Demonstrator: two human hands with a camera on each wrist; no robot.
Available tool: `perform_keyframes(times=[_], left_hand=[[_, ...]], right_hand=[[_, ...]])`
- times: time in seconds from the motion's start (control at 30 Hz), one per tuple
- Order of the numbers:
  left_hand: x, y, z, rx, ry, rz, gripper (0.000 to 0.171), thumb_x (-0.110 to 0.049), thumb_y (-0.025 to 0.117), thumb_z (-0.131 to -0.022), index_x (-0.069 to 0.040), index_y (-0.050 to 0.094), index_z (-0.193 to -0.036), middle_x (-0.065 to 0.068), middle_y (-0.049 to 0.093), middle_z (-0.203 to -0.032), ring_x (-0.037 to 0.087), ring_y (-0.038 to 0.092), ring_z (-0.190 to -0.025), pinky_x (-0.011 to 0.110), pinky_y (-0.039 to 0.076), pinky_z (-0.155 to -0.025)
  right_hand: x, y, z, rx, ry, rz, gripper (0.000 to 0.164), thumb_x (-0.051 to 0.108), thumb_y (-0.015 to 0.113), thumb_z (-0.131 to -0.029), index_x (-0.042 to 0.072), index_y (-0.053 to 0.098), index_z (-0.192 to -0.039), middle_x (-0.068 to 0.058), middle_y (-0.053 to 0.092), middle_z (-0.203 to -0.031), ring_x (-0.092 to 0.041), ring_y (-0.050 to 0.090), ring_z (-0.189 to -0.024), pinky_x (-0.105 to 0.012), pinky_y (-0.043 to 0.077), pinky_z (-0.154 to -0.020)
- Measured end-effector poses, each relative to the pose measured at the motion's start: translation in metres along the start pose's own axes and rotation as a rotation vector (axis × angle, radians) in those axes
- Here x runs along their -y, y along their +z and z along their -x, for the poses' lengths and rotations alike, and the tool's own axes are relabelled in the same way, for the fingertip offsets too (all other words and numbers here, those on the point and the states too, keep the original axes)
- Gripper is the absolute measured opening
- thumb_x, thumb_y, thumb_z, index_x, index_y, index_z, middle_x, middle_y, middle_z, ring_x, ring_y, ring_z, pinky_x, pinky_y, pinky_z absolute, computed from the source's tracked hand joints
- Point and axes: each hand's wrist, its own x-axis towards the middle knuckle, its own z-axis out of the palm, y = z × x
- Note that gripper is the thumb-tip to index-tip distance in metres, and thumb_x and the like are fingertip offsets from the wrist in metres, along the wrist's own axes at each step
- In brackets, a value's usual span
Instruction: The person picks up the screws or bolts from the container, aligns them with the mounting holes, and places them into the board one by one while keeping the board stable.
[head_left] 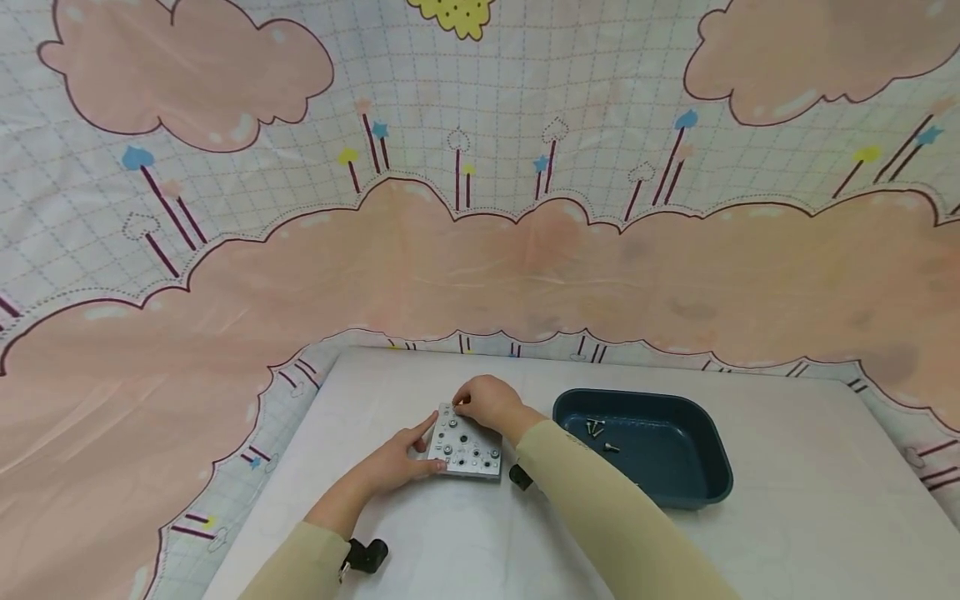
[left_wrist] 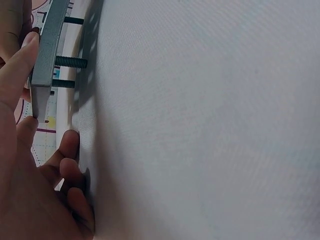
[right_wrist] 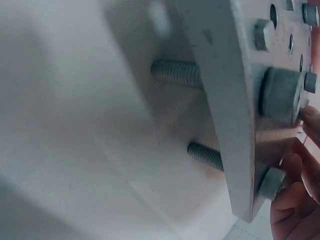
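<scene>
A silver metal plate [head_left: 471, 458], dotted with holes and several bolts, sits raised above the white table. Threaded bolt shanks [left_wrist: 71, 62] stick out from its underside. My left hand [head_left: 392, 463] grips the plate's left side, thumb at the near edge and index finger toward the far corner. Over the far left corner, my right hand [head_left: 489, 403] has its fingertips together on what looks like a bolt, mostly hidden by the fingers. The right wrist view shows a thick socket-head bolt [right_wrist: 281, 95] and a smaller bolt [right_wrist: 272, 183] beside curled fingers [right_wrist: 291, 200].
Right of the plate stands a dark blue tray [head_left: 712, 450] holding a few loose bolts [head_left: 595, 427]. My right forearm [head_left: 600, 492] passes in front of its near left side. A patterned cloth [head_left: 525, 267] hangs behind the white table [head_left: 795, 467].
</scene>
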Motion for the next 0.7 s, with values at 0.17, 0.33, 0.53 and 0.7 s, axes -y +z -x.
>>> perform_keyframes(times=[0.17, 0.33, 0.53, 0.7], left_hand=[[-0.004, 0.001, -0.002, 0.015, -0.014, 0.003, 0.094, -0.046, 0.079, -0.082, -0.024, 0.027, -0.158, 0.004, 0.047, -0.100, 0.019, 0.043, -0.082, 0.037, 0.035, -0.075], [-0.003, -0.001, -0.004, 0.022, -0.018, -0.012, 0.096, -0.048, 0.078, -0.082, -0.024, 0.026, -0.158, 0.004, 0.047, -0.102, 0.019, 0.044, -0.083, 0.036, 0.036, -0.075], [-0.003, -0.002, -0.003, 0.021, -0.028, -0.024, 0.096, -0.049, 0.078, -0.082, -0.023, 0.026, -0.158, 0.005, 0.048, -0.104, 0.020, 0.045, -0.087, 0.038, 0.037, -0.078], [-0.002, 0.000, -0.001, 0.017, -0.029, -0.023, 0.096, -0.049, 0.078, -0.082, -0.021, 0.026, -0.158, 0.006, 0.048, -0.105, 0.020, 0.046, -0.087, 0.038, 0.037, -0.078]], right_hand=[[-0.004, -0.008, 0.005, 0.006, 0.016, 0.006, 0.023, 0.029, 0.070, -0.094, 0.021, 0.076, -0.114, 0.005, 0.070, -0.107, -0.011, 0.061, -0.094, -0.033, 0.048, -0.089], [-0.006, -0.025, 0.008, 0.015, -0.003, -0.002, 0.026, 0.030, 0.071, -0.093, 0.022, 0.075, -0.118, 0.006, 0.070, -0.105, -0.007, 0.058, -0.081, -0.029, 0.048, -0.076], [-0.011, -0.048, 0.019, 0.011, -0.036, 0.012, 0.029, 0.031, 0.071, -0.093, 0.021, 0.074, -0.120, 0.008, 0.070, -0.108, -0.007, 0.060, -0.086, -0.029, 0.049, -0.079], [-0.016, -0.070, 0.038, -0.006, -0.068, 0.019, 0.028, 0.033, 0.070, -0.093, 0.024, 0.074, -0.120, 0.009, 0.070, -0.108, -0.007, 0.060, -0.085, -0.029, 0.049, -0.075]])
